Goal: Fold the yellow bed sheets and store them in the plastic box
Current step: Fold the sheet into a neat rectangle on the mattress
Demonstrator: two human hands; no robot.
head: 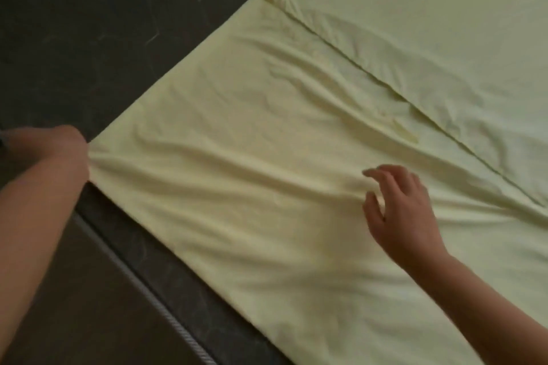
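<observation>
Partly blurred left hand (56,145) clutches yellow sheet (296,157) corner; right hand (397,210) loose, empty.

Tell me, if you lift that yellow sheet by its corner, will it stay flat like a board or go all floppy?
Probably floppy: the yellow sheet already bunches into soft ripples where the left hand grips its corner. It likely feels light, since thin wrinkles run toward the right hand. It may slide easily on the smooth dark surface.
</observation>
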